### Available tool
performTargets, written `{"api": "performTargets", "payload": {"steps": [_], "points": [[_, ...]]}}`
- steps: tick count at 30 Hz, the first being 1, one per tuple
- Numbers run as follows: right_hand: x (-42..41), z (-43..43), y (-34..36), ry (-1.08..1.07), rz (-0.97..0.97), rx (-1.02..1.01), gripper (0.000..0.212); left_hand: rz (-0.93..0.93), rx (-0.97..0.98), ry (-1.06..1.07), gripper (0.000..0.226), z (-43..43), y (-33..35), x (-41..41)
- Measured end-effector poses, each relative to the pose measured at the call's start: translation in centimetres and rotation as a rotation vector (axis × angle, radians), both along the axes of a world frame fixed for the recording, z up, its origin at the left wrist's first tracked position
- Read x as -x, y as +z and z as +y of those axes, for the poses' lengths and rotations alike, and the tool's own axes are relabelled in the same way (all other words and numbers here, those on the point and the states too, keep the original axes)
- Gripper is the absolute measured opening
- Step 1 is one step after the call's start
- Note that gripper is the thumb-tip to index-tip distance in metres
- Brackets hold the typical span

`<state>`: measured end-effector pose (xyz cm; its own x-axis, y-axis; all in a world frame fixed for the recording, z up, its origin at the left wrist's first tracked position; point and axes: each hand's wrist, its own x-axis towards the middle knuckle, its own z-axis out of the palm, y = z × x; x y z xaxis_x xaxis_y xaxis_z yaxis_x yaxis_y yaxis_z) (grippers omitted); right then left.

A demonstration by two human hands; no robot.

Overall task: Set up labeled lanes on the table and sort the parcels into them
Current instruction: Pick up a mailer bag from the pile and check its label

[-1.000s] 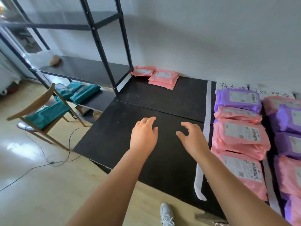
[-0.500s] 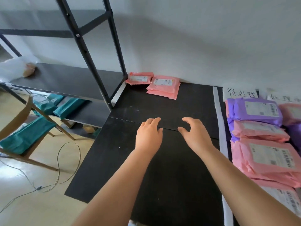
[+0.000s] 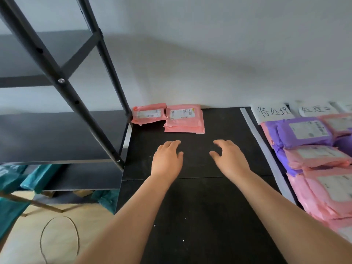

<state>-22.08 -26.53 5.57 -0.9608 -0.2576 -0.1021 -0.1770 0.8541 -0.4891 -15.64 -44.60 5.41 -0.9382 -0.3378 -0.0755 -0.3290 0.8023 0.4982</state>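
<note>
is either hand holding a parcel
No, the left hand and right hand are empty, short of the pink parcels by the wall.

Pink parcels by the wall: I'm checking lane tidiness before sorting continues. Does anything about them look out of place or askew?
Somewhat. The left pink parcel lies slightly askew beside the pink stack, both left of the white tape strip, away from the paper labels. Nothing looks damaged.

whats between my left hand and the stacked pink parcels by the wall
Only bare black table. The head view shows an open stretch of tabletop separating the left hand from the stacked pink parcels; they do not touch.
</note>
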Motion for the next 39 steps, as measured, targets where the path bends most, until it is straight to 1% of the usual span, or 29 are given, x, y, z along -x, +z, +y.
{"api": "performTargets", "payload": {"steps": [5, 10, 13, 16, 19, 23, 28, 31, 33, 35, 39], "points": [[4.9, -1.8, -1.3, 0.007, 0.051, -0.084, 0.043, -0.043, 0.018, -0.027, 0.046, -2.0, -1.5, 5.2], [11.6, -3.9, -3.5, 0.095, 0.111, -0.195, 0.036, -0.088, 0.097, -0.031, 0.045, -3.6, -3.4, 10.5], [15.7, -5.5, -5.2, 0.158, 0.116, -0.29, 0.036, -0.115, 0.149, -0.045, 0.045, -4.5, -4.8, 14.0], [19.2, -7.3, -7.0, 0.19, 0.084, -0.377, 0.032, -0.13, 0.195, -0.068, 0.046, -5.1, -6.6, 17.4], [22.0, -9.1, -9.0, 0.143, -0.005, -0.452, 0.027, -0.159, 0.233, -0.098, 0.047, -5.7, -9.0, 19.6], [24.3, -10.3, -11.3, 0.048, -0.112, -0.414, 0.026, -0.231, 0.23, -0.122, 0.055, -6.2, -11.6, 21.5], [25.3, -10.9, -12.9, -0.017, -0.084, -0.343, 0.017, -0.258, 0.178, -0.117, 0.059, -6.1, -13.2, 22.2], [25.4, -10.9, -13.0, -0.047, -0.05, -0.342, 0.015, -0.257, 0.159, -0.117, 0.059, -6.1, -13.3, 21.9], [25.3, -10.7, -12.8, -0.071, -0.05, -0.325, 0.02, -0.243, 0.147, -0.12, 0.057, -6.1, -13.0, 21.6], [25.1, -10.5, -12.5, -0.08, -0.07, -0.317, 0.025, -0.251, 0.122, -0.126, 0.056, -6.1, -12.6, 21.1], [24.0, -10.5, -11.9, -0.115, -0.154, -0.309, 0.018, -0.279, 0.092, -0.142, 0.055, -5.6, -11.8, 20.2]]}}
